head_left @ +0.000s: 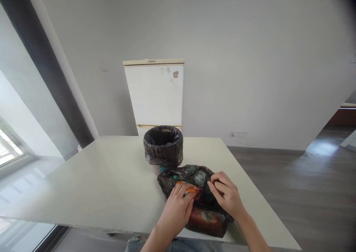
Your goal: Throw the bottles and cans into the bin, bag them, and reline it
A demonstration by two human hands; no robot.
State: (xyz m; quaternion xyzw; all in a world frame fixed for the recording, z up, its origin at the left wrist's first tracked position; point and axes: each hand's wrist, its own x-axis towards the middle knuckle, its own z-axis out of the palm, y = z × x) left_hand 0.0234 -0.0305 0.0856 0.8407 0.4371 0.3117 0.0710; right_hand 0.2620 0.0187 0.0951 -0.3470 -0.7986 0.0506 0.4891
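Note:
A black plastic bag point(194, 170) lies spread near the table's front right, with pale and greenish items inside it. My left hand point(178, 204) is closed over a crumpled orange packet point(191, 189) at the bag's opening; its exact kind does not show. To the right, my right hand point(227, 195) has its fingers curled together in a pinch on the bag's edge. Below both hands, close to the table's front edge, rests a reddish-brown rounded bundle point(207, 222), partly covered by the dark film.
Just behind the bag stands a bin point(164, 148) lined with black plastic. All this is on a pale table point(111, 185). Beyond the table is a white fridge point(155, 92) by a grey wall, with a window at the left.

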